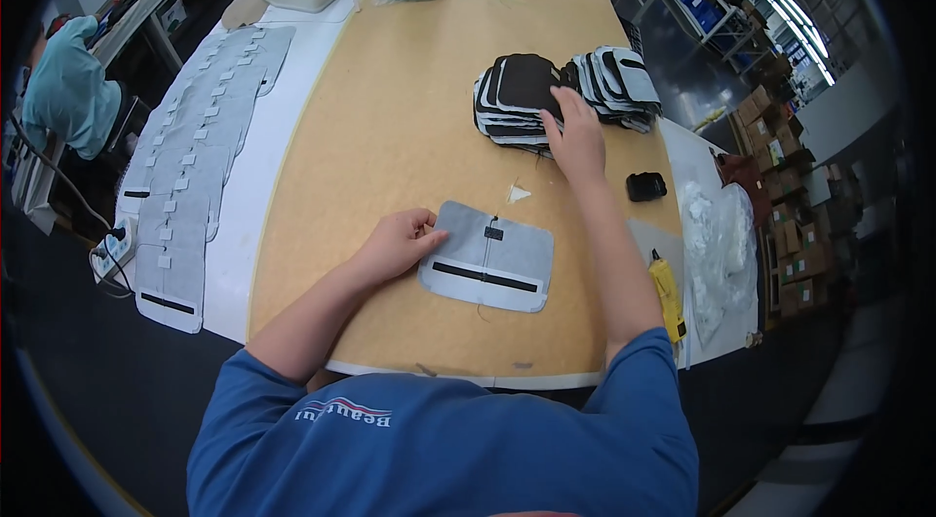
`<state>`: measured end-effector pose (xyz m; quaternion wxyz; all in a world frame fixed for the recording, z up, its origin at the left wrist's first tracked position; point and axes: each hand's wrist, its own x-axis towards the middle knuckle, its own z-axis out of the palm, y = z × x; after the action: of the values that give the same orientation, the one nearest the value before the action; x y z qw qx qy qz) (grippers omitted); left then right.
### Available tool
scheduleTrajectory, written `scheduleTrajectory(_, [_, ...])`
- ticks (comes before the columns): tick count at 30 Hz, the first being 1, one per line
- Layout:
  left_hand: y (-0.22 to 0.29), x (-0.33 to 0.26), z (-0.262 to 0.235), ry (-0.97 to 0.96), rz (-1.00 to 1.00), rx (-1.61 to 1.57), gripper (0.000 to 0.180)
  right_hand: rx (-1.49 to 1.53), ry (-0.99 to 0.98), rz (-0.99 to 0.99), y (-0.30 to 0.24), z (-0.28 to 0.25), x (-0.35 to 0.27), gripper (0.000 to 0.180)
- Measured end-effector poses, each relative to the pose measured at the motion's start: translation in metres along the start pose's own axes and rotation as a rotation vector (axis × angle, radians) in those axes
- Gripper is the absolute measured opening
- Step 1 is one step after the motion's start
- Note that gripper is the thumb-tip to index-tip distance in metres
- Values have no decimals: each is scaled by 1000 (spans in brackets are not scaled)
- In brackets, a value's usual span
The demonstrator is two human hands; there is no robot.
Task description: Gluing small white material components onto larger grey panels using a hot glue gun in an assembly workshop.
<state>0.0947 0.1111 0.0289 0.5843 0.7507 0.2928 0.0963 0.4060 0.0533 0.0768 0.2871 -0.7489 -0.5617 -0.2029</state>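
Head view: a long desk [390,107], tan on top with white margins, is filling the middle of the scene. Along its left margin, a row of overlapping grey pieces [202,190] with small white tabs is stretching away from the person. Crumpled clear plastic [717,254] is lying at the right edge. A stack of black and grey panels [526,83] is standing right of centre, with a second stack [611,88] lying just beside it on the right. Nearer the person, a single grey panel [463,249] is lying flat on the desk, a black strip running across its near side. The right hand [578,137] is reaching over the first stack's right side, its grip standing open, thumb and fingers spreading apart with nothing showing between them. The left hand [395,242] is meeting the single panel's left edge, fingers curling, grip partly closing; whether it is pinching the panel, one cannot tell. A yellow tool [668,298] is lying near the right edge, a small black case [645,187] is sitting beyond it, and a white scrap [519,193] is lying between panel and first stack.
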Motion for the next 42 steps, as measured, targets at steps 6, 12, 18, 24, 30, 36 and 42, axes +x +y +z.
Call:
scheduleTrajectory(6, [-1,3,0,-1,13,22,30,76,-211,66,40,42,30,63])
scheduleTrajectory(12, [1,1,-3,-14,-15,-39,26,-160,-355,153,24,41,36,60])
scheduleTrajectory(18, [-6,4,-2,2,28,-23,27,91,-191,304,28,37,44,39])
scheduleTrajectory(24, [-2,0,-3,12,20,97,30,35,323,359,46,-7,53,38])
scheduleTrajectory(30, [2,-7,-3,184,42,93,27,219,543,195,4,-78,27,31])
scheduleTrajectory(36, [9,-11,7,48,117,-50,30,1003,331,569,-68,-108,-42,35])
scheduleTrajectory(42, [-6,-20,26,-397,172,-98,46,1684,152,794,-120,-118,-101,42])
